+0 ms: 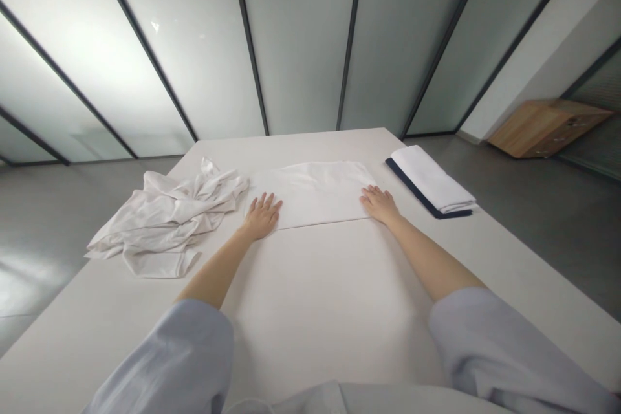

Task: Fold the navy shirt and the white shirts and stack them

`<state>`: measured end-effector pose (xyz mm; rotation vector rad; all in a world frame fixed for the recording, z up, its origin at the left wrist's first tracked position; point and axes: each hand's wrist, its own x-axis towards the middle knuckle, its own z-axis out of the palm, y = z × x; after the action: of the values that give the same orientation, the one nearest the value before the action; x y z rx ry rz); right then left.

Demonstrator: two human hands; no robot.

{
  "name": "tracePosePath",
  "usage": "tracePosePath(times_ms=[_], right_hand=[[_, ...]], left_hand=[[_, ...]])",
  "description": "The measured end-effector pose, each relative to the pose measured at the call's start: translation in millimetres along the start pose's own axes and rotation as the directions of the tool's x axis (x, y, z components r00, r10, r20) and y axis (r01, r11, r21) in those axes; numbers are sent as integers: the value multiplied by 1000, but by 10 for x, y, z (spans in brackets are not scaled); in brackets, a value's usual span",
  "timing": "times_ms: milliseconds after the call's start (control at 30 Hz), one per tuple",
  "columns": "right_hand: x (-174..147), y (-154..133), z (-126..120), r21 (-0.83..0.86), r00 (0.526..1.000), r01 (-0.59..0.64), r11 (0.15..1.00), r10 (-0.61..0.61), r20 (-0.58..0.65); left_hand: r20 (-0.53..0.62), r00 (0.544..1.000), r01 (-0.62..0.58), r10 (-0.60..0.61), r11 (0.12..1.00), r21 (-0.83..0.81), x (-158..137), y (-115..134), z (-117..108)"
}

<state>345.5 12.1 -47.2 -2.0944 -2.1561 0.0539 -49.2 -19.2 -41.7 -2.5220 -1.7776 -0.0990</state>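
A white cloth (317, 194) lies spread in a flat, roughly rectangular shape on the table, with slight wrinkles toward its far edge. My left hand (262, 215) rests palm down at its near left corner, fingers spread. At the near right corner, my right hand (380, 203) also lies flat with its fingers apart. Neither hand grips anything. To the left of my left hand is a crumpled heap of white fabric (169, 217).
The white table (320, 310) carries a folded white cloth (431, 178) on a dark navy folded piece (412, 191) near its right edge. Frosted glass panels (301, 39) stand beyond the table. A wooden cabinet (538, 129) is on the floor at right.
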Motion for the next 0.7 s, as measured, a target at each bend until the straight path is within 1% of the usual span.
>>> tracePosePath(times_ms=[67, 133, 200, 267, 367, 433, 500, 533, 600, 700], right_hand=[[65, 66, -15, -24, 998, -25, 999, 24, -64], [123, 63, -42, -55, 984, -90, 994, 80, -157], [147, -53, -78, -75, 969, -107, 991, 87, -231], [113, -289, -112, -77, 969, -40, 996, 20, -245], [-65, -772, -122, -29, 978, 101, 994, -105, -180], [-234, -1070, -92, 11, 978, 185, 983, -183, -96], [-385, -1270, -51, 19, 970, 243, 970, -243, -30], [-437, -1324, -33, 17, 966, 259, 966, -258, -4], [-479, -1345, -11, 9, 963, 268, 963, -269, 32], [-398, -1233, -9, 3, 967, 249, 969, -249, 60]], left_hand=[[32, 996, -83, 83, 997, 2, -65, 80, -15], [55, 991, -123, 122, 992, 2, -115, 186, -56], [43, 988, -148, 148, 989, -7, -138, 290, -109], [3, 987, -158, 158, 987, -38, -130, 364, -152], [-29, 990, -143, 140, 985, -98, -79, 410, -166], [0, 995, -101, 102, 989, -103, -45, 426, -144], [42, 998, -51, 54, 996, -76, -27, 456, -117], [63, 998, -27, 31, 998, -61, -27, 481, -108], [90, 996, 14, -11, 999, -32, -41, 549, -102], [81, 995, 55, -56, 998, 7, -94, 691, -127]])
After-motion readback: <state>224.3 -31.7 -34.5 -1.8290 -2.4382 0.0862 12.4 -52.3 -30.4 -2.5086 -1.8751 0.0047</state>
